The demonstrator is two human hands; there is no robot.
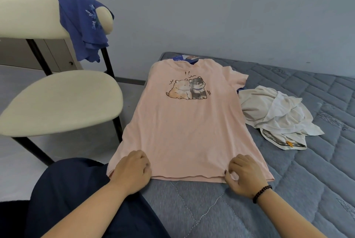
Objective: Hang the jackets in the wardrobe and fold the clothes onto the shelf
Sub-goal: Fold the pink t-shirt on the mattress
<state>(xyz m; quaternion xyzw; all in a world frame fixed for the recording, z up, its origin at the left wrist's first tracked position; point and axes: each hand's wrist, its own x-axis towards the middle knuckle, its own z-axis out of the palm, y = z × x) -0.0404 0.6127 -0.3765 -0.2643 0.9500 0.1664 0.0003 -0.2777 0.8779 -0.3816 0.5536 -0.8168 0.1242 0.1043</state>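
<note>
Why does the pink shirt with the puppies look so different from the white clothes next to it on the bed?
The pink cotton T-shirt with the cartoon dogs is spread flat and smooth; the cream-white crumpled garment lies bunched in a heap. The left hand and right hand grip the pink shirt's bottom hem; nothing touches the white one. The pink shirt shows a picture; the white one shows only a patterned band. Both lie on the blue quilted mattress.

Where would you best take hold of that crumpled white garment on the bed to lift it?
Probably from above, at the raised folds in the middle of the white garment. It lies bunched on the mattress with ridges the fingers can pinch; its flat edges hug the quilt. The right hand is nearer.
</note>
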